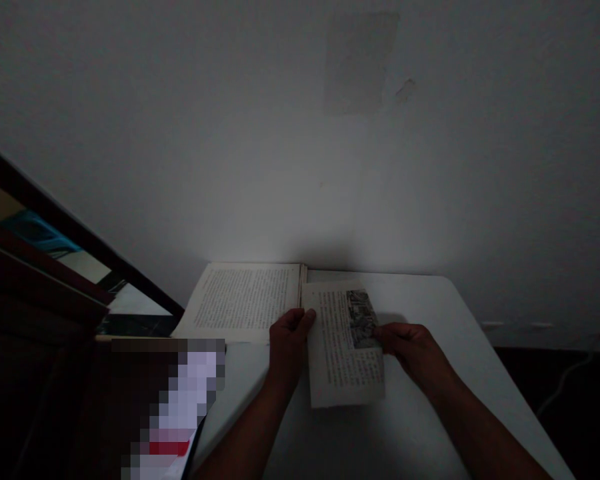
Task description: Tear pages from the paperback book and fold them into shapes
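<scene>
A printed page [330, 347] with columns of text and a dark picture at its upper right is held up over the white table. My left hand [291, 337] pinches its left edge, thumb on top. My right hand [410, 343] grips the right edge beside the picture, fingers closed. Behind and to the left, an open book [247, 297] lies on the table with a page of text facing up. Whether the held page is loose or still joined to the book, I cannot tell.
The white table [420, 300] stands against a grey wall [230, 133] with a faint patch. At the lower left is a blurred-out, bright object [193, 400]. A dark slanting bar [80, 230] crosses the left side. A pale cable [565, 377] hangs at the right.
</scene>
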### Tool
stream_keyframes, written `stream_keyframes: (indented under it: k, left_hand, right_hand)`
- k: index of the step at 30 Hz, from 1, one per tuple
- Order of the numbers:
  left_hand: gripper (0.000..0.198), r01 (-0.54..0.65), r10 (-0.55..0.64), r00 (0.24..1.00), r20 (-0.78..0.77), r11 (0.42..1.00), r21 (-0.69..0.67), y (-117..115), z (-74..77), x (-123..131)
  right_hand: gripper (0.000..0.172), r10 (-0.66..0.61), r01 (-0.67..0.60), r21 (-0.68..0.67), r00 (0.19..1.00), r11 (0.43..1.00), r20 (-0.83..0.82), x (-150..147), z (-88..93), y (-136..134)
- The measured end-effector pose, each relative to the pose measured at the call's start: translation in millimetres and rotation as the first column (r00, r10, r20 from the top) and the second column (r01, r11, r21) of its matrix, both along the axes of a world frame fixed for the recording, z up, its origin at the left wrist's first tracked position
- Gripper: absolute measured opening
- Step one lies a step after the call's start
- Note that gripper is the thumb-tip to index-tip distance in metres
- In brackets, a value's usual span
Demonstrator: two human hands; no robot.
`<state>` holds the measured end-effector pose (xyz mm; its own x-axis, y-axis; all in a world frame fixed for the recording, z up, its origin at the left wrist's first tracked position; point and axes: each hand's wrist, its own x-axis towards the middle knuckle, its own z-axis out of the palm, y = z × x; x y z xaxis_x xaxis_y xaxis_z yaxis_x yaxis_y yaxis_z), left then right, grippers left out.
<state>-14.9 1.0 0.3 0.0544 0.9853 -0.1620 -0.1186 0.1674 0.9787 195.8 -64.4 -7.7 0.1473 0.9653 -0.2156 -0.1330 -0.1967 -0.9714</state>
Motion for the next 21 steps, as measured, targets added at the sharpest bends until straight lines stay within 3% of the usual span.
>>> stream_keyframes:
  k: [5,15,21]
  left_hand:
    - [0.029,0.004,-0.004,1.000,0.012,1.000,0.005,0.0,0.6,0.4]
    - [0.025,-0.021,0.022,0.997,0.074,1.000,-0.014,0.8,3.5,-1.2]
    - [0.026,-0.028,0.029,0.996,0.083,1.000,-0.009,1.7,0.3,-1.2]
  right_hand:
    - [0.021,0.001,-0.001,0.000,1.000,1.000,-0.004,-0.3,2.0,0.4]
    - [0.029,0.120,-0.120,0.002,0.993,0.993,-0.008,-2.5,8.4,-1.2]
    - [0.027,0.079,-0.079,-0.004,0.996,0.997,0.037,-1.5,4.4,-1.9]
